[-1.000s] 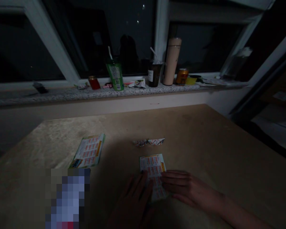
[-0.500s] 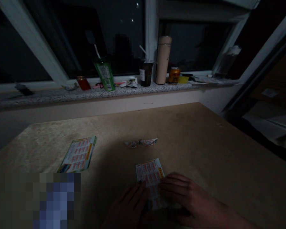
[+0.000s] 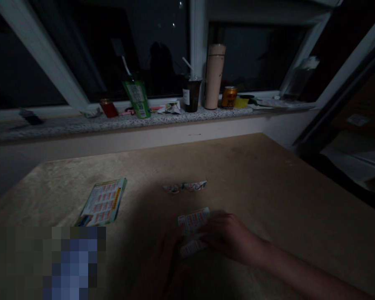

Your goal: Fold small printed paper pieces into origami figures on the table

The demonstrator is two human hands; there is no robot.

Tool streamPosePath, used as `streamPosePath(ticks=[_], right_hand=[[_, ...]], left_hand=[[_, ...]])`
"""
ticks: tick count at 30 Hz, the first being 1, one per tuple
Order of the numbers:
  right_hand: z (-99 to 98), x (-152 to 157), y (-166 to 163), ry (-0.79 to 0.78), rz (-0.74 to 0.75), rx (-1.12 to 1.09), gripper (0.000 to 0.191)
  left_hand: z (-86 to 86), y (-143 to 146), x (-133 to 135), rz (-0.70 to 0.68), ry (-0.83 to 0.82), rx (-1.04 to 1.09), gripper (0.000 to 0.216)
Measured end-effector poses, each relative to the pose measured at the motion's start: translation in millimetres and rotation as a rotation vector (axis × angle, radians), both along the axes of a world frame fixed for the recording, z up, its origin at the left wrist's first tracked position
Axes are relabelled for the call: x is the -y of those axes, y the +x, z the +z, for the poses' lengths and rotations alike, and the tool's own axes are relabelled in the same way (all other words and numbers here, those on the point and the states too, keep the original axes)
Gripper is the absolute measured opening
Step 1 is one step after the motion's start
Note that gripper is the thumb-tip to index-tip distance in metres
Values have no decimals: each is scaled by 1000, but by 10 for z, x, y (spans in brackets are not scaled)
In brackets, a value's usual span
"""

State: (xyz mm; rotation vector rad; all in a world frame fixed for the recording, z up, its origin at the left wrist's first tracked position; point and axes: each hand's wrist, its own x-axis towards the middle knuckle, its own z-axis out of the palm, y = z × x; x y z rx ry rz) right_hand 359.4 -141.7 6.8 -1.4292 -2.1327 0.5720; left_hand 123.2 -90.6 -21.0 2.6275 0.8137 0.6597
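Note:
A small printed sheet of paper (image 3: 192,217) lies on the table in front of me, with its near part turned up into a pale fold. My right hand (image 3: 229,235) is at the sheet's right side, fingers curled onto the folded part. In the shadow at the left edge is my left hand (image 3: 162,258), its fingers stretched out along the paper; motion and darkness blur their tips. Beyond the sheet sits a folded paper piece with two pointed wings (image 3: 193,186). To the left lies a stack of similar printed sheets (image 3: 102,202).
The granite windowsill (image 3: 90,126) at the back carries a red jar (image 3: 108,108), a green cup with a straw (image 3: 137,100), a dark cup (image 3: 191,98), a pink thermos (image 3: 215,79) and an orange can (image 3: 229,98). A pixelated blue patch covers the lower left.
The near part of the sheet, flat before, is turned up. My right hand has moved slightly up and left over it; my left hand has shifted a little left.

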Motion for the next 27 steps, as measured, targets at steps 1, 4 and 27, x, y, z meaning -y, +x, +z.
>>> streamPosePath(ticks=[1,4,27], right_hand=[[-24,-28,-2,-6,-31,-53,12],[-106,-95,-14,-5,-123,-197,13],[-194,-272,-180,-96,-290,79,22]], left_hand=[[15,5,19,20,-16,4,58],[50,6,64,43,-12,-24,59],[61,79,56,-121,529,-333,57]])
